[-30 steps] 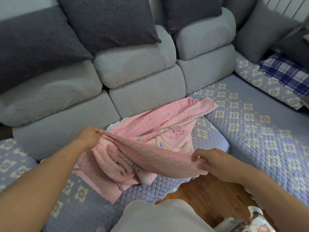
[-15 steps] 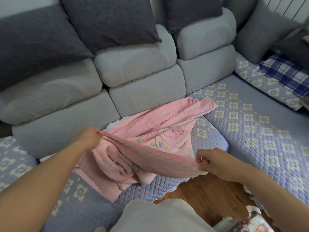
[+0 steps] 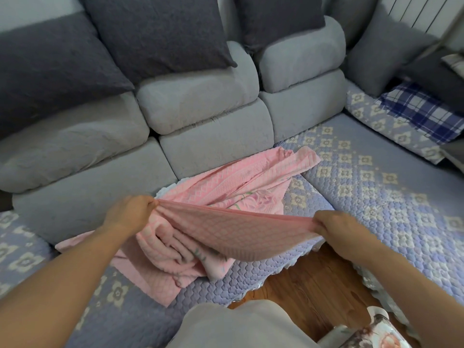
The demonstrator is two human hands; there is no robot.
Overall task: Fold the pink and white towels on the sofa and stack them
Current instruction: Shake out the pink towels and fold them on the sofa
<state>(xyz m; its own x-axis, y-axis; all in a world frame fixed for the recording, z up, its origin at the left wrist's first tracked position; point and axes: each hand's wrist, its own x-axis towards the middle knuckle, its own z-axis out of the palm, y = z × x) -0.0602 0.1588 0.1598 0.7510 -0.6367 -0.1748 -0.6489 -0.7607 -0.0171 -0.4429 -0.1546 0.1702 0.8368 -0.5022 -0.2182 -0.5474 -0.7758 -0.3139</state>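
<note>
Centre of frame: a pink quilted-texture towel [image 3: 226,187] lies rumpled on the sofa seat, on a lavender quilted seat cover with cream flower motifs [image 3: 376,197]. One edge of the towel is lifted off the heap and stretched taut between both hands, running left to right across the middle of the frame.

Left hand [image 3: 128,212], centre-left: fingers curled in, pinching one end of the raised edge, cloth bunched at the fingertips. Right hand [image 3: 336,224], centre-right: fingers curled over and thumb beneath, clamped on the other end of the same edge. Both forearms enter from the lower corners.

Below the taut edge the rest of the towel sags in loose folds toward the front of the seat; a flat flap reaches the lower left, another strip trails toward the upper right, ending near the seam between two seat sections. A green and purple floral print shows on part of the towel just above the stretched edge.

A sliver of white scalloped fabric [image 3: 165,190] peeks out behind the pink heap, near the left hand; cannot tell what it is.

Upper half of frame: light grey plush sofa back cushions [image 3: 200,106], with dark grey textured throw pillows [image 3: 160,33] leaning on them. Far right: a blue and white plaid cloth [image 3: 421,114] on the side seat. Bottom centre: brown wooden floor [image 3: 311,285] between the seat sections.
</note>
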